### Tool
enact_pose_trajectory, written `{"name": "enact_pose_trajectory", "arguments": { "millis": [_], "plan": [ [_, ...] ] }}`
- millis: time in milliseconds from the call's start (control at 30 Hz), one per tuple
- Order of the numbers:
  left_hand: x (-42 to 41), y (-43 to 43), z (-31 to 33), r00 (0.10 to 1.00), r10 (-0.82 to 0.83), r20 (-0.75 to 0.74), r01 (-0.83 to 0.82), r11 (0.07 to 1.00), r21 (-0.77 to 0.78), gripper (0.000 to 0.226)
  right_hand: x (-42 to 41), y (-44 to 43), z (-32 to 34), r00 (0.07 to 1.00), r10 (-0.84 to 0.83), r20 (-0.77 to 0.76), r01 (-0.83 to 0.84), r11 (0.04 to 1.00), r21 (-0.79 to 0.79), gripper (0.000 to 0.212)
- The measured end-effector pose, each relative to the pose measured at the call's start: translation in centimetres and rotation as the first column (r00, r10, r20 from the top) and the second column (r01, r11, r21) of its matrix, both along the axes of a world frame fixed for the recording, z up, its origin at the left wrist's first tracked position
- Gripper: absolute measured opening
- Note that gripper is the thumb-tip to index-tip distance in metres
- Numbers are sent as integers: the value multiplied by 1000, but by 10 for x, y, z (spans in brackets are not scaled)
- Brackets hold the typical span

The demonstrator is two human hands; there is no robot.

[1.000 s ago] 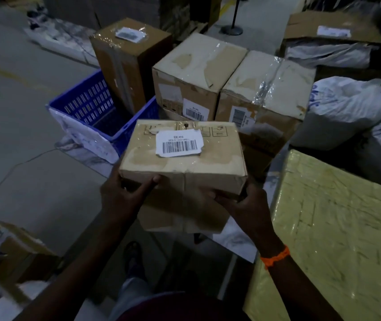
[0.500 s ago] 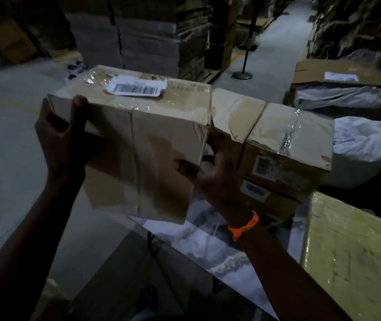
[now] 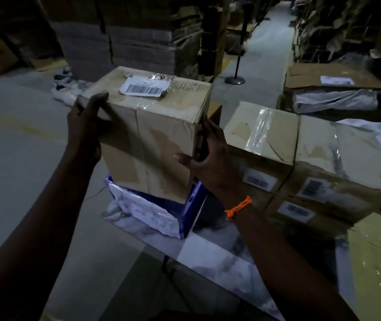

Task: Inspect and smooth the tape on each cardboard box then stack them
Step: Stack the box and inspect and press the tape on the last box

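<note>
A taped cardboard box [image 3: 147,140] is held up over the blue crate [image 3: 191,209]; the left hand [image 3: 85,130] grips its upper left edge, thumb on top; the right hand [image 3: 212,156], above an orange wristband [image 3: 238,207], clasps the right side, thumb on the front; a barcode label [image 3: 144,88] lies on top.

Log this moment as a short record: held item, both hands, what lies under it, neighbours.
held item: brown cardboard box with clear tape, white barcode label on top
left hand: grips the box's upper left edge
right hand: grips its right side, thumb on the front
below: blue plastic crate, partly hidden
neighbours: taped cardboard boxes to the right
</note>
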State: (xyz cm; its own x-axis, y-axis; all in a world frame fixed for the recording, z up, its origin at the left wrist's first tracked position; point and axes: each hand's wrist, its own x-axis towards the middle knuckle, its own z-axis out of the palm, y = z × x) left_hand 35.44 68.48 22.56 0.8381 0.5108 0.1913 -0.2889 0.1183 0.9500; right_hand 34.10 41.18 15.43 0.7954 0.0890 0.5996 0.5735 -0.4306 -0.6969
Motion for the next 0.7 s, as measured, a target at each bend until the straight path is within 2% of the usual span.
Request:
{"name": "enact_pose_trajectory", "arguments": {
  "millis": [200, 367, 467, 567, 700],
  "plan": [
    [39, 12, -33, 990, -101, -95, 99, 995, -27, 12, 18, 20, -30, 990, -106, -88, 107, 994, 10, 98],
    [72, 19, -73, 970, -159, -186, 156, 987, -31, 9, 29, 27, -68, 969, -162, -189, 154, 986, -58, 99],
    [81, 20, -100, 928, -210, -309, 227, 974, 22, 4, 32, 29, -94, 948, -177, -266, 157, 983, -95, 99],
    [87, 27, -131, 896, -307, -320, 307, 950, -52, 28, 34, 27, -113, 932, -182, -313, 143, 979, -145, 100],
    [90, 37, -156, 891, -330, -313, 324, 943, -72, 39, 31, 29, -128, 922, -170, -349, 116, 979, -170, 102]
  ]
}}
